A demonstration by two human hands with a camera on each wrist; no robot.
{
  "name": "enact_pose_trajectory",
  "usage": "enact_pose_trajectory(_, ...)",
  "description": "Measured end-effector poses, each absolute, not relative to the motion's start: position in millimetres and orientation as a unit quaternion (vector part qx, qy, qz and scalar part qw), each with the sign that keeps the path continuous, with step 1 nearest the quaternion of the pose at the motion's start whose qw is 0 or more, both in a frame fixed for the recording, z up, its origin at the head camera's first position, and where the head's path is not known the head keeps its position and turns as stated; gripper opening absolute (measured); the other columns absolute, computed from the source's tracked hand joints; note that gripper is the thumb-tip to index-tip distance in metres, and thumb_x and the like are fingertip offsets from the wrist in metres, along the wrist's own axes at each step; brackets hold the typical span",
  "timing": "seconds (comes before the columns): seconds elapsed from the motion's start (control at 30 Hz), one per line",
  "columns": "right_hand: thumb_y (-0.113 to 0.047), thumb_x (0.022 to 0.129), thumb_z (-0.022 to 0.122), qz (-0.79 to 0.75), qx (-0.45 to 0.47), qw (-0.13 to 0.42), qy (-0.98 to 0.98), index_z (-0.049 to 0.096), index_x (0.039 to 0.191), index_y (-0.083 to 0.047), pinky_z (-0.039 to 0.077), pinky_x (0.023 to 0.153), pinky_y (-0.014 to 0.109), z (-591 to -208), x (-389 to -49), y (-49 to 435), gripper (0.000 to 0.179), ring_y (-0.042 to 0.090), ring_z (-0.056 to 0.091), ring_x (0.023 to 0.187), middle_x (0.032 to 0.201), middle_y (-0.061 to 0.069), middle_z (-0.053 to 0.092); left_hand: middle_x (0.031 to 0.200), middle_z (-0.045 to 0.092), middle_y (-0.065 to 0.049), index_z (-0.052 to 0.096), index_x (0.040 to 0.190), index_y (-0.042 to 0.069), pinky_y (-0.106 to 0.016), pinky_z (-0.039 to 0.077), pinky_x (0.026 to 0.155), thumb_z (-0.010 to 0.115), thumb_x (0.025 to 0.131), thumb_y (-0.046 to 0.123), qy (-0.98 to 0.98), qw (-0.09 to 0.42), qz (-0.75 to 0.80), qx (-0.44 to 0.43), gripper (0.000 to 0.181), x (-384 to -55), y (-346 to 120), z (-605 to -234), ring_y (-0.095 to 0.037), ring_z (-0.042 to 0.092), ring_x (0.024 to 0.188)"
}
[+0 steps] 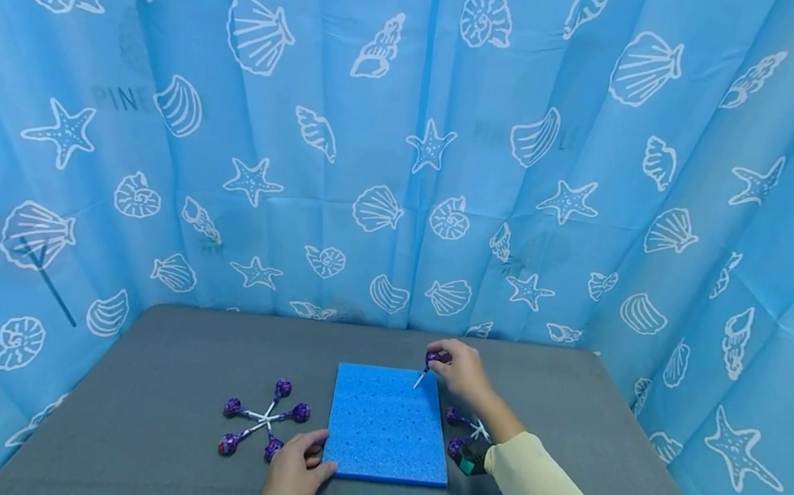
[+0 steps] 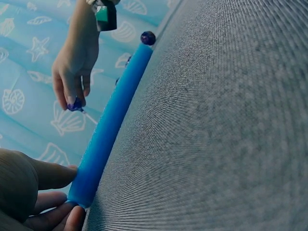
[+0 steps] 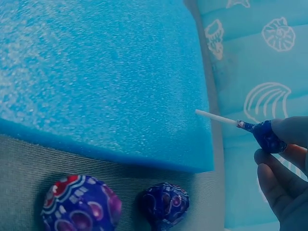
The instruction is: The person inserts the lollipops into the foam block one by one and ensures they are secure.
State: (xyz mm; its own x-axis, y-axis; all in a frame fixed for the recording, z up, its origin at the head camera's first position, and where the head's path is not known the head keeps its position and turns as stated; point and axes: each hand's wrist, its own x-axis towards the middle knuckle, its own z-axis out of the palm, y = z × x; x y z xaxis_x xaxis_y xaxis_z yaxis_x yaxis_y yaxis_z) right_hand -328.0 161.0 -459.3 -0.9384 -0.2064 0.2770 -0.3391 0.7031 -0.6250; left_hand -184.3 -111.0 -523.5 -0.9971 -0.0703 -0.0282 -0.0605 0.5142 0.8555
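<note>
A purple-wrapped lollipop [image 3: 269, 137] is pinched by its candy end between the thumb and fingers of my right hand [image 1: 460, 369]. Its white stick [image 3: 216, 117] slants down toward the far right part of a blue foam board [image 1: 391, 426], the tip close over the surface. Small dents dot the board's top. At the near left corner, my left hand [image 1: 294, 473] grips the board's edge, thumb and fingers [image 2: 53, 175] bent about the corner.
Left of the board, several purple lollipops [image 1: 228, 445] lie with sticks crossing in the middle. More lollipops [image 1: 454, 416] lie to its right, partly hidden by the right wrist. A grey cloth-covered table [image 1: 193, 355] meets a blue shell-patterned curtain [image 1: 407, 159] behind.
</note>
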Motion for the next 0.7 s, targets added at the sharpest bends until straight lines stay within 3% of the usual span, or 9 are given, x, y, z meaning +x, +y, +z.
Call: enact_pose_trajectory(0.7, -0.005, 0.088, 0.071, 0.336, 0.208, 0.109, -0.912, 0.07, 0.109, -0.005, 0.055, 0.077, 0.039, -460.9, -322.3, 145.3, 0.021, 0.021, 0.064, 0.093, 0.103, 0.003, 0.067, 0.112, 0.063, -0.012, 0.063, 0.124, 0.003, -0.039, 0.056, 0.081, 0.079, 0.079, 0.011, -0.87, 0.0, -0.493, 0.027, 0.049, -184.9, -114.0, -523.3, -0.027, 0.063, 0.101)
